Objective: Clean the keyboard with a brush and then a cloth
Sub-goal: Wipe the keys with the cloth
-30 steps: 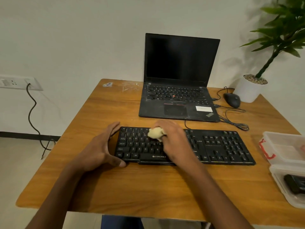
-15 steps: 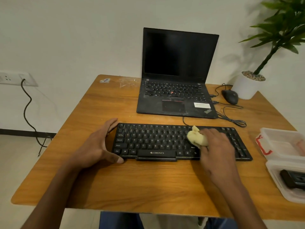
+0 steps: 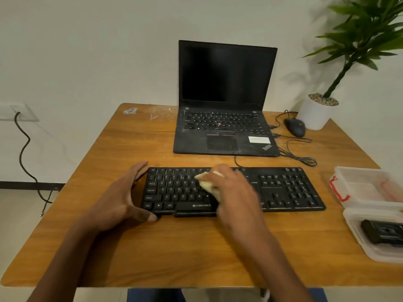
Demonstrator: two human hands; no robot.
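Observation:
A black keyboard point(image 3: 283, 188) lies across the wooden table point(image 3: 152, 253) near its front. My left hand point(image 3: 122, 199) clasps the keyboard's left end, thumb at the front edge and fingers at the back corner. My right hand point(image 3: 233, 190) presses a crumpled pale yellow cloth point(image 3: 208, 182) onto the middle letter keys. The cloth is partly hidden under my fingers. A dark brush-like object point(image 3: 383, 233) lies in a clear plastic lid at the right edge.
An open black laptop point(image 3: 224, 127) stands behind the keyboard. A black mouse point(image 3: 294, 127) with loose cables and a white potted plant point(image 3: 316, 112) sit at the back right. A clear plastic box point(image 3: 368, 186) and its lid point(image 3: 370, 253) lie at the right edge.
My right hand has swept the cloth from the keyboard's right half back left to the middle keys. A second ago it was near the same middle spot. My left hand has stayed put.

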